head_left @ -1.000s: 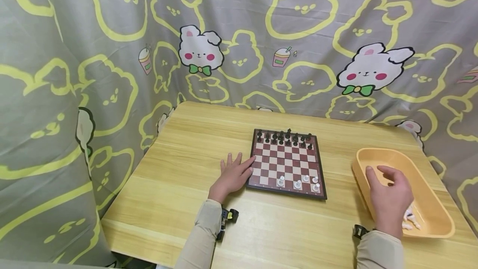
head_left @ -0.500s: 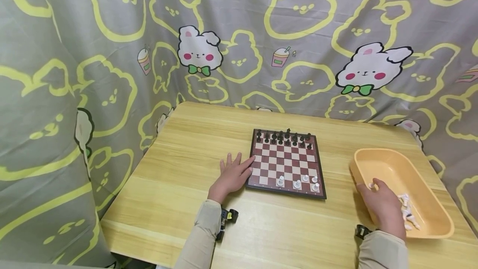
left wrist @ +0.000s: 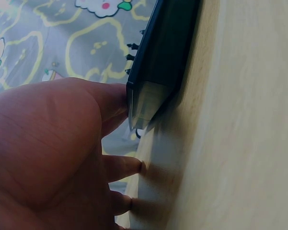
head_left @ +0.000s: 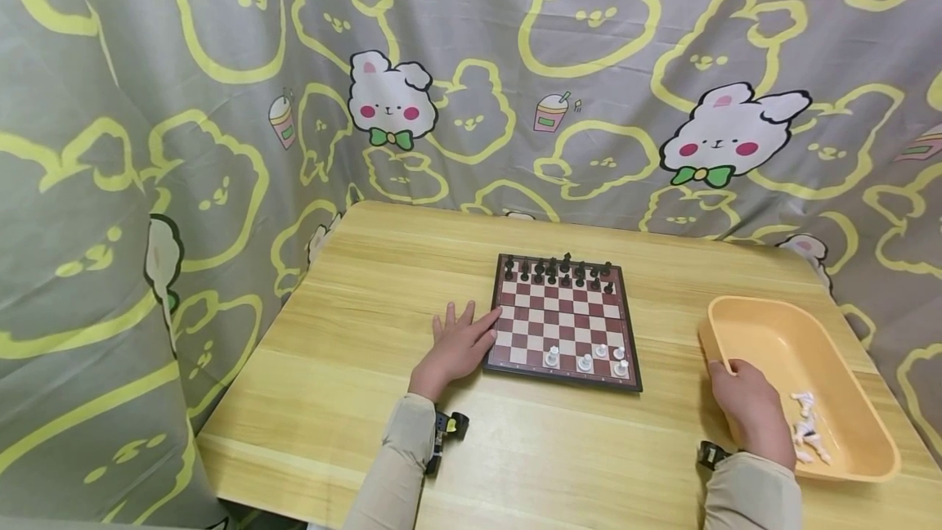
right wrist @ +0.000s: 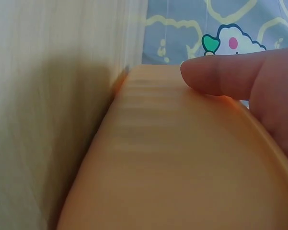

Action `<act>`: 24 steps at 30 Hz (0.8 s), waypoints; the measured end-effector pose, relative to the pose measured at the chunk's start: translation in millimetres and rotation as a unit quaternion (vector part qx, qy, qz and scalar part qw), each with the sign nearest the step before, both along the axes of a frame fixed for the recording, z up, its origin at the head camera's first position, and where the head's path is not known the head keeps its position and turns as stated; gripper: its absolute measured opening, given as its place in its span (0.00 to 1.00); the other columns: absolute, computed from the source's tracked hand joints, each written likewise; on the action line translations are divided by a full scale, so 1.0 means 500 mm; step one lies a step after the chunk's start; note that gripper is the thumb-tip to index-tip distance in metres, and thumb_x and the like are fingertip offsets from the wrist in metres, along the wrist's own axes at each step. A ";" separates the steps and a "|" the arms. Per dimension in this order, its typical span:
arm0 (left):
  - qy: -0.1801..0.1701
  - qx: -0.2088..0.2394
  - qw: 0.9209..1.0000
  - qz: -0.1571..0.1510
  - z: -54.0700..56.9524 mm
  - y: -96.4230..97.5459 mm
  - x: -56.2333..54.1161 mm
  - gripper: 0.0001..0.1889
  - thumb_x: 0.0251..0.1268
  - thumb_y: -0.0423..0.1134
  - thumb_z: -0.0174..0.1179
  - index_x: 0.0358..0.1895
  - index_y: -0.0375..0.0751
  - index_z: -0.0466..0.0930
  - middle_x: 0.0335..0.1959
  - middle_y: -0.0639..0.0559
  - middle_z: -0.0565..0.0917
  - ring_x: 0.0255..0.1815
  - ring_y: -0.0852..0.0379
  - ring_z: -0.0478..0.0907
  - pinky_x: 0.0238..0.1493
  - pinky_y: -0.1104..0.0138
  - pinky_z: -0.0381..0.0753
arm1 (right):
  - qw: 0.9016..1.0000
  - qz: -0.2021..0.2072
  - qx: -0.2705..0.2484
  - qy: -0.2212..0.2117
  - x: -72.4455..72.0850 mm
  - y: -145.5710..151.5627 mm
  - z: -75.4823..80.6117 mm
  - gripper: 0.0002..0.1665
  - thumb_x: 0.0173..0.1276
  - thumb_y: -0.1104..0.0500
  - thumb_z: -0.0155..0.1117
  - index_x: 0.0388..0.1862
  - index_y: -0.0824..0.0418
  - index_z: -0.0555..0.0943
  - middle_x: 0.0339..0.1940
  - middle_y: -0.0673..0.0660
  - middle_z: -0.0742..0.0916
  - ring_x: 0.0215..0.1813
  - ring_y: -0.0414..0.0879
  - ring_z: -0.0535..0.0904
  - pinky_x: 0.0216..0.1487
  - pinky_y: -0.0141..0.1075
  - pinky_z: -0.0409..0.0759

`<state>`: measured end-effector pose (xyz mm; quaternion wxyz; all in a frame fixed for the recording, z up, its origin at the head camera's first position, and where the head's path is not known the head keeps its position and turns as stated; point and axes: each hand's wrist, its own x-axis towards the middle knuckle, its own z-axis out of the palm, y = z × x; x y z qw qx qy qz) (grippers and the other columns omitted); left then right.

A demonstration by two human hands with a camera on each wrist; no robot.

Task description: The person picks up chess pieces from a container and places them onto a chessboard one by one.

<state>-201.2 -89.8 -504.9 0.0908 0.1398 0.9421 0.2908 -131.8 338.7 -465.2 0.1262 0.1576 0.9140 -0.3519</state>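
On the right of the worktop (head_left: 530, 456) is the tray (head_left: 780, 338), with white pieces (head_left: 806, 430) lying inside it. The person's right grip (head_left: 754, 411) pinches its left rim, thumb outside. The left grip (head_left: 454, 348), relaxed with fingers spread, touches the left edge of the board (head_left: 562, 321).

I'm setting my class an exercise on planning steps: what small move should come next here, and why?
Probably, the right hand should let go of the tray and pick up one white piece from it: several lie inside, only five white pieces stand on the board, and the left hand touches the board's edge, perhaps steadying it.
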 end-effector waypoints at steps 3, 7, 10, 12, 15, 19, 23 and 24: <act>0.000 0.001 1.000 0.000 -0.001 0.000 0.000 0.26 0.85 0.52 0.40 0.81 0.60 0.63 0.83 0.33 0.52 0.82 0.25 0.32 0.76 0.31 0.29 | 1.000 0.003 -0.004 -0.004 0.000 -0.001 0.001 0.41 0.83 0.43 0.29 0.72 0.78 0.61 0.65 0.82 0.69 0.62 0.74 0.69 0.61 0.63 0.70; -0.001 0.001 1.000 -0.001 -0.001 -0.001 -0.001 0.26 0.85 0.53 0.40 0.81 0.60 0.63 0.83 0.33 0.52 0.82 0.25 0.32 0.76 0.31 0.29 | 1.000 0.002 -0.001 -0.005 0.002 -0.001 0.003 0.42 0.83 0.41 0.30 0.70 0.79 0.62 0.64 0.82 0.70 0.60 0.72 0.70 0.59 0.61 0.72; -0.001 0.001 1.000 0.000 0.000 -0.001 -0.001 0.26 0.85 0.53 0.40 0.81 0.60 0.63 0.83 0.33 0.52 0.82 0.25 0.33 0.76 0.31 0.29 | 1.000 -0.012 0.004 -0.005 0.005 -0.002 0.003 0.47 0.82 0.35 0.30 0.71 0.79 0.63 0.66 0.82 0.70 0.62 0.74 0.71 0.59 0.62 0.72; -0.001 0.001 1.000 0.000 0.001 -0.001 -0.001 0.26 0.85 0.53 0.40 0.81 0.60 0.63 0.83 0.33 0.52 0.82 0.25 0.33 0.76 0.31 0.29 | 1.000 -0.023 0.000 -0.005 0.006 -0.001 0.003 0.52 0.81 0.31 0.27 0.73 0.79 0.61 0.69 0.83 0.68 0.65 0.76 0.69 0.61 0.64 0.71; -0.002 0.001 1.000 0.000 0.001 -0.001 0.000 0.26 0.85 0.53 0.40 0.81 0.60 0.63 0.83 0.33 0.52 0.82 0.25 0.33 0.76 0.31 0.29 | 0.999 -0.042 -0.016 -0.008 0.006 -0.001 0.005 0.56 0.79 0.29 0.20 0.77 0.78 0.58 0.73 0.83 0.64 0.71 0.79 0.63 0.66 0.67 0.66; -0.002 0.001 1.000 0.000 0.002 -0.001 0.000 0.26 0.85 0.53 0.40 0.81 0.60 0.63 0.83 0.33 0.52 0.82 0.25 0.32 0.76 0.31 0.29 | 0.997 -0.066 -0.032 0.000 0.006 0.000 0.007 0.56 0.79 0.31 0.15 0.78 0.79 0.52 0.76 0.83 0.57 0.74 0.81 0.54 0.71 0.70 0.58; -0.003 0.002 1.000 0.001 0.002 -0.001 0.000 0.26 0.85 0.53 0.40 0.81 0.60 0.63 0.83 0.34 0.52 0.82 0.25 0.32 0.76 0.32 0.29 | 0.994 -0.102 -0.046 0.020 0.006 -0.004 0.007 0.49 0.81 0.37 0.20 0.79 0.77 0.51 0.77 0.82 0.58 0.76 0.79 0.53 0.72 0.69 0.58; -0.004 0.002 1.000 0.002 0.002 -0.001 0.000 0.26 0.85 0.53 0.40 0.81 0.60 0.63 0.83 0.34 0.52 0.82 0.25 0.32 0.76 0.32 0.29 | 0.992 -0.109 -0.050 0.023 0.007 -0.005 0.007 0.47 0.81 0.39 0.22 0.80 0.76 0.51 0.78 0.81 0.58 0.77 0.79 0.53 0.72 0.68 0.58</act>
